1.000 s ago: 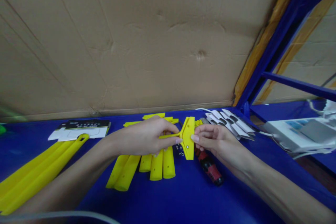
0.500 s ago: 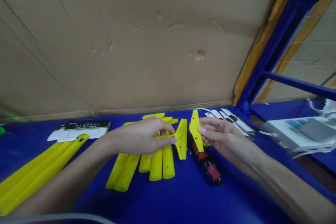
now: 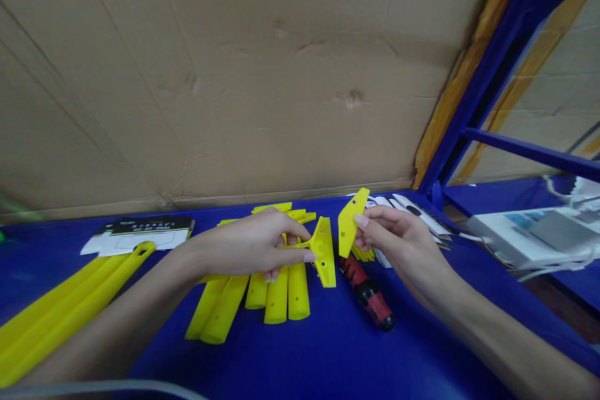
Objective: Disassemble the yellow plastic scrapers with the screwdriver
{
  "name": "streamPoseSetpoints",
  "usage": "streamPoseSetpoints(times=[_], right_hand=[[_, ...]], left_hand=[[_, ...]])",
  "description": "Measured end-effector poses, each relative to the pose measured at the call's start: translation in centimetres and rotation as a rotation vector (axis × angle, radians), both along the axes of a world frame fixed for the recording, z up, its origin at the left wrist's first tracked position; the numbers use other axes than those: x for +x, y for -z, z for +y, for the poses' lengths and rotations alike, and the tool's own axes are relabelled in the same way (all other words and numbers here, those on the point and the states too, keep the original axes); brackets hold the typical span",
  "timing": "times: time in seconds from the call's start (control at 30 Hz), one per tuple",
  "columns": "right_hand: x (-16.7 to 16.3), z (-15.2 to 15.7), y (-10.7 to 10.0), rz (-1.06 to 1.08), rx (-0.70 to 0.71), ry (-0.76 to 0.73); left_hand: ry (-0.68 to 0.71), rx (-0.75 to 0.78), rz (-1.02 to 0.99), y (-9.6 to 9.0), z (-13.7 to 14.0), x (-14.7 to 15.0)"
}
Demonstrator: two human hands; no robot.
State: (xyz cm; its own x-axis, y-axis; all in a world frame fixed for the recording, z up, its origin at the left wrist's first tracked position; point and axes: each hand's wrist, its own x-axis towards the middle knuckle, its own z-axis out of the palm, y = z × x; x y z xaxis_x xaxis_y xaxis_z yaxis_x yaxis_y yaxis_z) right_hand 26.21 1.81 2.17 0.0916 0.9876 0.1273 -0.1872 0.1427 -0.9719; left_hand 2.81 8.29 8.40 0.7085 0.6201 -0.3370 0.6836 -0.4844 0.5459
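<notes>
My left hand point(image 3: 272, 240) pinches a yellow T-shaped plastic piece point(image 3: 325, 253) by its narrow stem, its wide end facing right. In my right hand point(image 3: 389, 231) is a flat yellow plastic plate point(image 3: 352, 220) with small holes, tilted and held at its right edge. A small gap separates the two pieces. Below them a red and black screwdriver point(image 3: 368, 297) lies on the blue table point(image 3: 300, 362). Under my left hand several yellow tube-like parts point(image 3: 276, 300) lie side by side, partly covered by the hand.
Long yellow handles point(image 3: 84, 294) lie at the left, beside black-and-white printed cards point(image 3: 140, 234). White packets point(image 3: 424, 219) lie behind my right hand. A white device with cables point(image 3: 534, 234) stands at the right. A cardboard wall point(image 3: 281, 75) and blue metal frame point(image 3: 487, 75) bound the back.
The plate in my right hand has tilted, its top now leaning right, and has risen slightly. The T-shaped piece has turned a little in my left hand.
</notes>
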Motion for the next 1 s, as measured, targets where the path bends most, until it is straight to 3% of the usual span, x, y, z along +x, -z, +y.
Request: streamPoseSetpoints(times=[0.23, 0.4, 0.6, 0.77, 0.93, 1.0], right_hand=[[-0.5, -0.8, 0.1, -0.254, 0.347, 0.127], [0.1, -0.7, -0.1, -0.627, 0.278, 0.022], [0.4, -1.3, -0.8, -0.661, 0.286, 0.076], [0.7, -1.4, -1.3, -0.839, 0.217, -0.078], [0.4, -1.5, -1.4, -0.843, 0.344, 0.095], [0.4, -1.3, -1.3, -0.938, 0.241, -0.032]], left_hand=[[0.031, -0.026, -0.039, 0.3, 0.1, -0.3], [0.025, -0.012, -0.035, 0.2, 0.2, -0.2], [0.024, 0.029, -0.013, 0.1, 0.1, -0.4], [0.028, 0.061, -0.010, -0.4, 0.1, -0.4], [0.022, 0.080, -0.016, -0.4, 0.2, -0.5], [0.009, 0.088, -0.018, -0.4, 0.1, -0.6]])
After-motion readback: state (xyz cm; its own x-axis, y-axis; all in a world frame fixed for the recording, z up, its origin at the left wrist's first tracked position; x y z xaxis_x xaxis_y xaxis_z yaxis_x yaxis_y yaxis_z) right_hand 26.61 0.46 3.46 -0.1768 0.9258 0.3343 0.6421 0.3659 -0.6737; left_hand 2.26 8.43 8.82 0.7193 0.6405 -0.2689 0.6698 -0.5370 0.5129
